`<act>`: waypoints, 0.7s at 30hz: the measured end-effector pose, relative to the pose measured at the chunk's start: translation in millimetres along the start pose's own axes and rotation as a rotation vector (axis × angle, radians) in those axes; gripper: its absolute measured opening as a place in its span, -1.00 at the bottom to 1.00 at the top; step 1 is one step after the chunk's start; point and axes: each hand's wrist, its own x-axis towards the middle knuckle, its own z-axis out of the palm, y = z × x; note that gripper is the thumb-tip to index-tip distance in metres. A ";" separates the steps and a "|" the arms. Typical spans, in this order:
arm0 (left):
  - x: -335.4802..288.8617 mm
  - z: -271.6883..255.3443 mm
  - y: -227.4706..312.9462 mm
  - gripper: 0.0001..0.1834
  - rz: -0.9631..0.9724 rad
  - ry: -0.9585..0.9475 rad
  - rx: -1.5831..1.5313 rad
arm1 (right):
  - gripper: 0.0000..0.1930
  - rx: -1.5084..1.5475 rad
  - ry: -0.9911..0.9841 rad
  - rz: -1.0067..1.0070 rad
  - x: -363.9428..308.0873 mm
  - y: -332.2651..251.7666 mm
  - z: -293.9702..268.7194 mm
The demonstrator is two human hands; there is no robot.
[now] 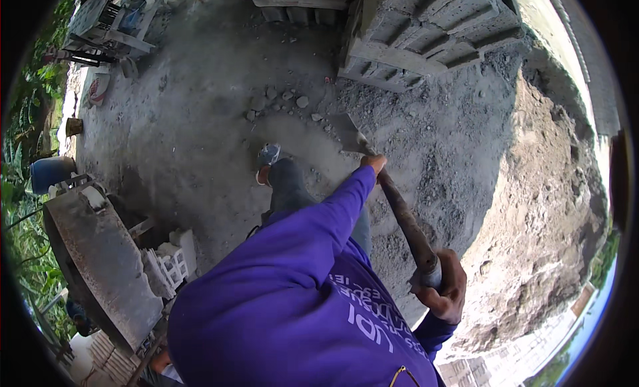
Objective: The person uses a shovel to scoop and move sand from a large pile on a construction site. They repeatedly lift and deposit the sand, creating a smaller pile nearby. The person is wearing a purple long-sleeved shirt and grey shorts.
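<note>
A shovel [401,210] runs slantwise across the middle of the view, its worn shaft caked with dirt. My left hand [375,163] is wrapped round the lower shaft, close above the blade. Around the butt end of the handle, nearest my body, my right hand [447,288] is closed. The metal blade [346,132] points away from me, low at the edge of the grey gravel and dust [432,154]. Beyond the blade lie several small stones [302,102].
Stacked grey concrete blocks [426,37] stand at the far right. A large earth heap [546,207] rises on the right. A big metal trough-like piece [106,267], pale hollow blocks [170,262] and a blue barrel [52,174] are left. My foot [267,162] is on the dusty floor.
</note>
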 end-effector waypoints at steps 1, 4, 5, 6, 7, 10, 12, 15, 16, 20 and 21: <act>6.7 -23.0 16.1 -0.56 0.059 0.011 -0.035 | -0.28 -0.006 0.008 0.008 9.2 -9.5 24.8; 16.0 -75.3 72.7 -0.58 0.070 -0.099 -0.013 | -0.09 -0.133 -0.021 -0.077 46.0 -27.7 98.3; 31.6 -92.8 93.2 -0.58 0.048 -0.132 0.000 | -0.04 -0.240 -0.074 -0.222 67.8 -29.2 122.6; 45.4 -109.6 111.6 -0.58 0.024 -0.170 0.016 | -0.05 -0.229 -0.079 -0.222 86.3 -34.2 152.7; 62.8 -124.5 127.6 -0.58 0.021 -0.209 -0.014 | -0.05 -0.230 -0.082 -0.219 106.9 -42.6 188.7; 113.7 -184.7 153.9 -0.58 0.040 -0.289 0.060 | -0.08 -0.189 -0.096 -0.161 168.2 -60.7 301.1; 172.1 -262.7 194.5 -0.56 0.167 -0.246 0.298 | -0.08 -0.083 -0.172 -0.062 204.2 -85.7 378.0; 145.2 -309.1 193.6 -0.52 0.078 -0.253 0.398 | -0.10 -0.093 -0.149 -0.057 214.9 -107.6 438.4; 115.6 -311.8 200.4 -0.52 -0.034 -0.288 0.362 | -0.10 -0.073 -0.046 -0.008 207.2 -111.7 447.9; 147.2 -438.7 215.1 -0.48 0.127 -0.178 0.526 | -0.14 -0.058 -0.127 0.006 185.4 -165.4 495.8; 127.1 -432.1 211.3 -0.47 0.074 -0.122 0.367 | -0.14 -0.073 -0.093 0.086 180.0 -175.4 492.3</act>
